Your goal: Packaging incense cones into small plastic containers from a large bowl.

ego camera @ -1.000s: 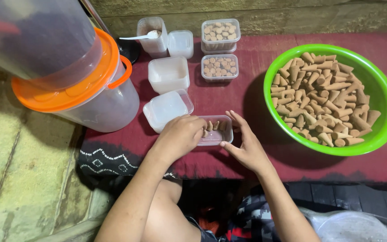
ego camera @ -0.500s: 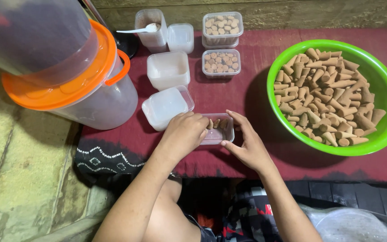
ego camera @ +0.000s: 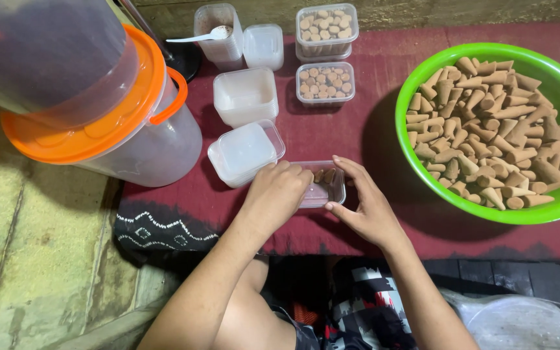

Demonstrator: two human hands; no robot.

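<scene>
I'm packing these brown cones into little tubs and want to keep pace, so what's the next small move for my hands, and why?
Probably send the right hand to the green bowl for more cones. The small clear tub under the left hand shows only a few cones, while the filled tubs behind it look packed.

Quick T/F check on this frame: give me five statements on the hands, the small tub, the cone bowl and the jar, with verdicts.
1. Both hands are at the small clear plastic tub on the dark red cloth. True.
2. The left hand is inside the round green plastic bowl of brown cones. False: it is over the small tub.
3. The right hand touches the tub's right side. True.
4. The big clear jar has a blue lid. False: its lid is orange.
5. The small tub is full to the rim. False: only a few cones show in it.
</scene>
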